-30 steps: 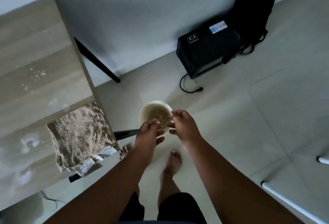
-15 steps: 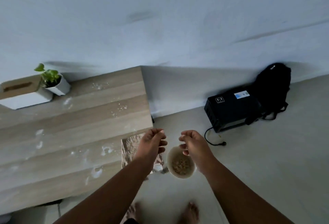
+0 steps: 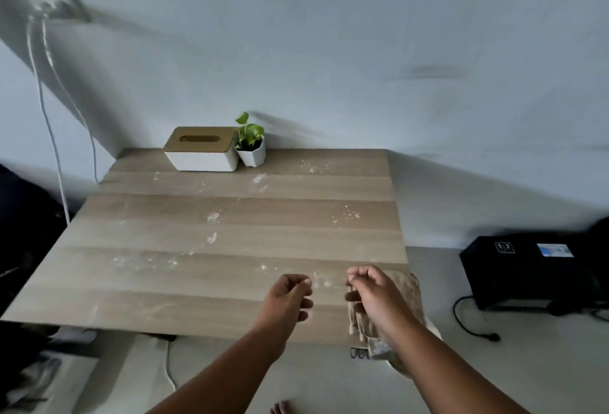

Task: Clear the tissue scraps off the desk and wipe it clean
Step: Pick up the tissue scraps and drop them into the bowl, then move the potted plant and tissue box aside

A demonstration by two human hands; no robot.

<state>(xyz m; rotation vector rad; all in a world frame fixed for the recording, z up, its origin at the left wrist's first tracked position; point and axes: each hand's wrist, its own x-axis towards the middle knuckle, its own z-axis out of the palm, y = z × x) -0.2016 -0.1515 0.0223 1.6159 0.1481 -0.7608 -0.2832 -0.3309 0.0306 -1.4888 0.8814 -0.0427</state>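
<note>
The wooden desk (image 3: 164,282) carries several small white tissue scraps, such as a clump near the middle (image 3: 213,217) and specks at the right (image 3: 346,216). My left hand (image 3: 290,296) hovers over the desk's front right part, fingers curled, thumb against forefinger, with nothing visible in it. Just to its right, my right hand (image 3: 374,291) is curled the same way and looks empty. A beige cloth (image 3: 410,291) lies on the front right corner, partly hidden behind my right hand and forearm. Below that corner, a pale bin (image 3: 400,369) peeks out from under my right forearm.
A white tissue box with a wooden lid (image 3: 201,150) and a small potted plant (image 3: 251,146) stand at the desk's far edge by the wall. A black box (image 3: 524,268) with a cord (image 3: 468,324) sits on the floor at right. White cables (image 3: 49,117) hang at left.
My view has swung up and left from the bin on the floor to the desk. Both hands have risen from over the bin to above the desk's front right part.
</note>
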